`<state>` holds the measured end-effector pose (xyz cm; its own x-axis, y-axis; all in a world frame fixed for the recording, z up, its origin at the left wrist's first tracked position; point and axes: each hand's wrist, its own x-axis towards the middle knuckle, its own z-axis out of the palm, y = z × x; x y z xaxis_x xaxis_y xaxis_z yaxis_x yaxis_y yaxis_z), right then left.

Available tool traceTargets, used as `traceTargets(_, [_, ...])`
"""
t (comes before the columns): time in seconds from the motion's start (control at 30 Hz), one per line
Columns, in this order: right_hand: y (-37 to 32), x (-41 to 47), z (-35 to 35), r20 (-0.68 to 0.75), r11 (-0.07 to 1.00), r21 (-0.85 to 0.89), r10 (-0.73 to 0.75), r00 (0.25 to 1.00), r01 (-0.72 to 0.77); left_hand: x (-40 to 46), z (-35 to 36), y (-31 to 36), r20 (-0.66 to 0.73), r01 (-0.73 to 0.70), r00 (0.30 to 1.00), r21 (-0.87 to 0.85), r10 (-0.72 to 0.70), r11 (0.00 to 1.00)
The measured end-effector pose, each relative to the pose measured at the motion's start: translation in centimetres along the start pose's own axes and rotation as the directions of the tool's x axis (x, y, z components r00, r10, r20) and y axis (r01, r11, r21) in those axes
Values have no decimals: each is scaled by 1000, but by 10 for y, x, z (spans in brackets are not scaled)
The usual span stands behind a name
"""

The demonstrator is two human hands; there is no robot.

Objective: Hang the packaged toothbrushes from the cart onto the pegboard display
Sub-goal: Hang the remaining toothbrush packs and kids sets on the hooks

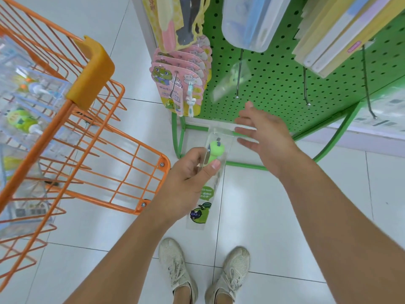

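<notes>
Head view
Left hand [192, 170]: we pinch a clear packaged toothbrush [210, 172] between thumb and curled fingers; its green cartoon-headed handle shows just above our thumb, and the printed lower end hangs below our wrist.
Right hand [266, 137]: released, fingers spread and straight, grasping nothing, just right of the pack's top edge; we cannot tell whether the fingertips touch it.
Pegboard [274, 80]: green, beyond our right hand; a bare metal hook [238, 75] juts out above it.
Hung packs [182, 77]: pink carded toothbrushes, up-left of both hands.
Cart [92, 137]: orange wire, left of our left hand, holding more clear packs [24, 102].
</notes>
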<state>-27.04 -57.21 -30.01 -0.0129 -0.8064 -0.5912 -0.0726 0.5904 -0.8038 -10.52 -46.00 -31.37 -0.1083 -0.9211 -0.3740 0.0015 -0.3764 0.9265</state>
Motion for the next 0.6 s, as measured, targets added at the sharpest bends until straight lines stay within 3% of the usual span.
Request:
traceTargets(0.07, [3, -28, -7, 168, 996, 78, -43, 985, 30, 3, 1, -1, -31, -1, 1000, -25, 0, 1000])
traceTargets(0.13, [5, -43, -11, 225, 992, 69, -115, 967, 102, 9, 3, -1, -47, 0, 999, -22, -1, 1000])
traceTargets(0.6, [-18, -7, -8, -44, 970, 63, -230, 972, 233, 68, 10, 15, -49, -16, 999, 137, 23, 990])
